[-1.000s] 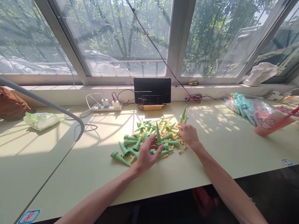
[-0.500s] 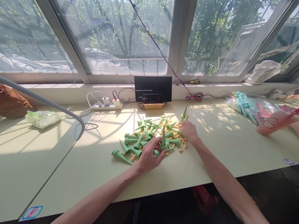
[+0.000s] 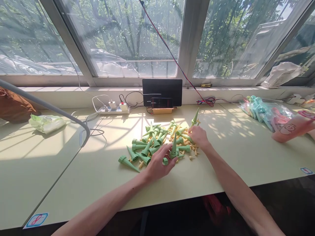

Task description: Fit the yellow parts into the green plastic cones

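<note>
My left hand (image 3: 161,163) is closed with thumb and fingers round the base of a green plant watering spike (image 3: 174,147), whose tip points up. At the right edge of the pile, my right hand (image 3: 199,136) has its fingers bent together over small yellow T-shaped valves (image 3: 192,157); its fingertips are partly hidden, so what they pinch cannot be made out. Just behind that hand stands another green spike (image 3: 195,117), tip up. Several more green spikes (image 3: 128,163) lie heaped with yellow valves beyond and left of my left hand.
A tablet (image 3: 162,88) and a phone (image 3: 161,103) lean at the back near the window. To the left are a power strip (image 3: 115,111), a grey tube (image 3: 49,102) and a tissue pack (image 3: 46,124). A pink cup (image 3: 290,127) and bagged plastic pieces (image 3: 264,111) lie right.
The view has shifted slightly. The spike in my left hand leans a little further right; my right hand stays almost in place at the pile's right edge.
</note>
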A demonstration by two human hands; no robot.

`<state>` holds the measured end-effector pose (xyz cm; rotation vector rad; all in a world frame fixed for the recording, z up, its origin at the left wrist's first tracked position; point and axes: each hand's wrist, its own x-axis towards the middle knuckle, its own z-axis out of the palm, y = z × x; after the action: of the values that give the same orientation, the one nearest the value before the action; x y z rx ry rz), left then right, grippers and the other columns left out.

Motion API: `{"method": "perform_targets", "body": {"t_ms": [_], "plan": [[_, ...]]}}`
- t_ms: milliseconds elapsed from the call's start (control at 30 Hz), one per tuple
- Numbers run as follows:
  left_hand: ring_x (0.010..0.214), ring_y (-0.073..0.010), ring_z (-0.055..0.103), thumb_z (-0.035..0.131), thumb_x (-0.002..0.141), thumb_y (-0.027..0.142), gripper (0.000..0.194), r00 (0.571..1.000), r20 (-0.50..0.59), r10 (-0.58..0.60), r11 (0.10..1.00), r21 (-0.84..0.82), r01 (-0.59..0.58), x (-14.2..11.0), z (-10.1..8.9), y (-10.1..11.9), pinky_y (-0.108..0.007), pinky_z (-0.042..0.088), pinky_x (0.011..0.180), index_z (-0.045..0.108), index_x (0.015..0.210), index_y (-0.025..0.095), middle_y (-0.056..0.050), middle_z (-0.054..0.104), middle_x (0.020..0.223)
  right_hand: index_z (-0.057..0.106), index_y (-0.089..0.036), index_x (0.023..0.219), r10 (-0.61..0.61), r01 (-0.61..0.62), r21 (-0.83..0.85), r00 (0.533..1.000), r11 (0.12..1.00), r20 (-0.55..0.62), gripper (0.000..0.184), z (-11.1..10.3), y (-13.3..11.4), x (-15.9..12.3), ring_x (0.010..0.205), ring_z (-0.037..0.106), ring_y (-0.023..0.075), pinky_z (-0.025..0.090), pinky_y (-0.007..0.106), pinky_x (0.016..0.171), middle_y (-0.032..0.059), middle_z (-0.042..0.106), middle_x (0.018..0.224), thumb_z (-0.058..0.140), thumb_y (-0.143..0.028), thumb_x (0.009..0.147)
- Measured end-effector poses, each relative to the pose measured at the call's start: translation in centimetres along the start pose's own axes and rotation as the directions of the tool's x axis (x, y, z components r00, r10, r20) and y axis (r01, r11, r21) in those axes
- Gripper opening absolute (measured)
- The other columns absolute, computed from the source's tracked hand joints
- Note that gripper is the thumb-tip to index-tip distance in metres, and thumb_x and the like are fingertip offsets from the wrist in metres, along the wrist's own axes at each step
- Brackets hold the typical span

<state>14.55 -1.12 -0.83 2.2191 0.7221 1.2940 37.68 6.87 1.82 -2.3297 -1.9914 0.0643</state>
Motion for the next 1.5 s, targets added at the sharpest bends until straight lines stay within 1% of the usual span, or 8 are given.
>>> {"method": "perform_targets", "body": {"t_ms": [167, 267, 400, 500, 600, 1200, 1367, 1500], "plan": [[0.073, -0.0110, 0.060, 0.061, 0.086, 0.019, 0.042, 1.000, 0.008, -0.014, 1.000, 0.008, 0.014, 0.0, 0.0, 0.0, -0.024, 0.061, 0.064, 0.051, 0.128, 0.021, -0.006, 0.062, 0.101, 0.076, -0.020, 0.093, -0.014, 0.014, -0.001, 1.000, 1.000, 0.004, 0.023, 0.0, 0.0, 0.1, 0.092, 0.068, 0.0226, 0.047, 0.027, 0.075, 0.0111, 0.073, 0.094, 0.053, -0.021, 0.088], [0.075, -0.0112, 0.061, 0.062, 0.086, 0.019, 0.043, 1.000, -0.003, 0.008, 1.000, 0.005, -0.008, 0.0, 0.0, -0.1, -0.024, 0.061, 0.064, 0.051, 0.128, 0.021, -0.007, 0.063, 0.101, 0.076, -0.019, 0.089, -0.027, 0.027, -0.001, 1.000, 1.000, 0.008, 0.024, 0.1, 0.1, 0.2, 0.091, 0.068, 0.0223, 0.047, 0.027, 0.074, 0.0109, 0.072, 0.091, 0.052, -0.019, 0.089], [0.073, -0.0111, 0.063, 0.063, 0.086, 0.020, 0.042, 0.999, -0.049, 0.014, 1.000, 0.007, -0.014, 0.2, 0.0, -0.4, -0.025, 0.063, 0.064, 0.051, 0.127, 0.021, -0.005, 0.062, 0.097, 0.075, -0.019, 0.095, -0.028, 0.028, 0.003, 1.000, 1.000, -0.003, 0.021, 0.3, 0.2, 0.3, 0.091, 0.067, 0.0228, 0.047, 0.028, 0.074, 0.0111, 0.072, 0.091, 0.055, -0.027, 0.090], [0.073, -0.0115, 0.064, 0.063, 0.086, 0.021, 0.039, 0.998, -0.053, -0.016, 1.000, -0.009, 0.016, 0.4, -0.3, -0.7, -0.025, 0.063, 0.063, 0.053, 0.124, 0.019, -0.005, 0.062, 0.095, 0.074, -0.019, 0.100, -0.013, 0.014, 0.009, 1.000, 1.000, -0.019, 0.023, 0.5, 0.2, 0.5, 0.092, 0.068, 0.0233, 0.048, 0.028, 0.075, 0.0118, 0.072, 0.093, 0.059, -0.034, 0.090], [0.074, -0.0129, 0.065, 0.063, 0.086, 0.023, 0.035, 0.997, -0.058, -0.045, 0.999, -0.009, 0.045, 0.6, -0.6, -0.7, -0.026, 0.063, 0.063, 0.055, 0.120, 0.018, -0.006, 0.063, 0.095, 0.074, -0.019, 0.099, -0.005, 0.005, 0.005, 1.000, 1.000, -0.009, 0.023, 0.5, 0.1, 0.7, 0.092, 0.068, 0.0238, 0.049, 0.028, 0.075, 0.0119, 0.072, 0.092, 0.060, -0.034, 0.090], [0.076, -0.0127, 0.062, 0.063, 0.085, 0.021, 0.038, 0.999, -0.039, -0.010, 1.000, -0.018, 0.009, 0.6, -0.9, -1.2, -0.025, 0.063, 0.063, 0.053, 0.122, 0.019, -0.006, 0.063, 0.095, 0.071, -0.014, 0.095, -0.037, 0.036, -0.072, 0.999, 0.997, -0.014, 0.019, 0.3, -0.6, 0.9, 0.087, 0.070, 0.0237, 0.049, 0.027, 0.071, 0.0139, 0.071, 0.089, 0.055, -0.022, 0.091], [0.076, -0.0126, 0.062, 0.061, 0.087, 0.024, 0.035, 0.999, -0.016, -0.034, 0.999, -0.044, 0.033, 0.6, -1.0, -1.1, -0.026, 0.062, 0.062, 0.054, 0.122, 0.019, -0.006, 0.062, 0.095, 0.071, -0.015, 0.099, -0.020, 0.019, -0.063, 1.000, 0.998, -0.014, 0.020, 0.0, -0.8, 0.7, 0.089, 0.070, 0.0246, 0.048, 0.027, 0.071, 0.0140, 0.071, 0.093, 0.057, -0.028, 0.091], [0.075, -0.0122, 0.061, 0.061, 0.087, 0.023, 0.035, 0.999, -0.015, -0.030, 0.998, -0.051, 0.029, 0.7, -1.0, -0.9, -0.026, 0.062, 0.063, 0.054, 0.121, 0.019, -0.005, 0.061, 0.094, 0.070, -0.016, 0.101, -0.020, 0.018, -0.058, 1.000, 0.998, -0.023, 0.020, 0.0, -0.9, 0.7, 0.091, 0.069, 0.0240, 0.048, 0.026, 0.073, 0.0134, 0.071, 0.093, 0.056, -0.026, 0.090]]}}
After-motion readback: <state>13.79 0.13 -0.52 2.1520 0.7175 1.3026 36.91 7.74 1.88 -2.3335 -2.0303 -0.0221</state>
